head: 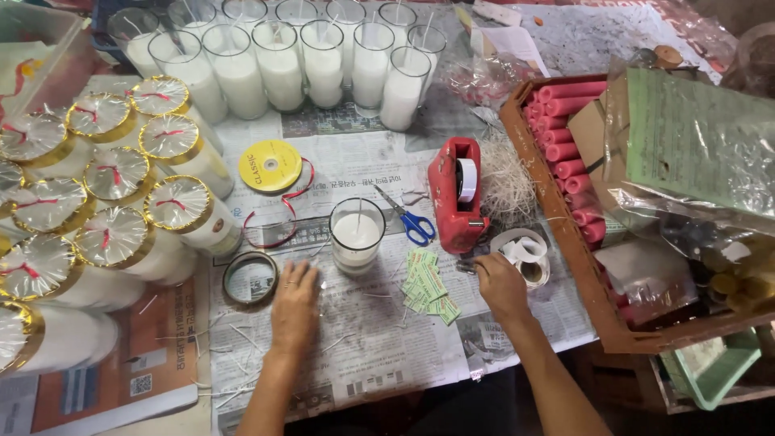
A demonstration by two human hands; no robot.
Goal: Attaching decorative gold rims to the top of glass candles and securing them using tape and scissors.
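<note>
My left hand [295, 305] lies flat, fingers apart, on the newspaper [379, 355] just below and left of a glass candle [356, 234] with a white wick. My right hand [498, 284] is curled, fingertips pinched near the front of the red tape dispenser [456, 194]; whether it holds a bit of tape I cannot tell. Between my hands lies a small heap of green labels [428, 287]. Blue-handled scissors [412, 222] rest right of the candle.
Wrapped candles [113, 194] with gold rims fill the left side. Unwrapped glass candles [323, 60] line the back. A yellow ribbon spool [270, 165], a gold tape ring [250, 278], white tape rolls [525, 252] and a wooden crate [557, 234] of red candles surround the work area.
</note>
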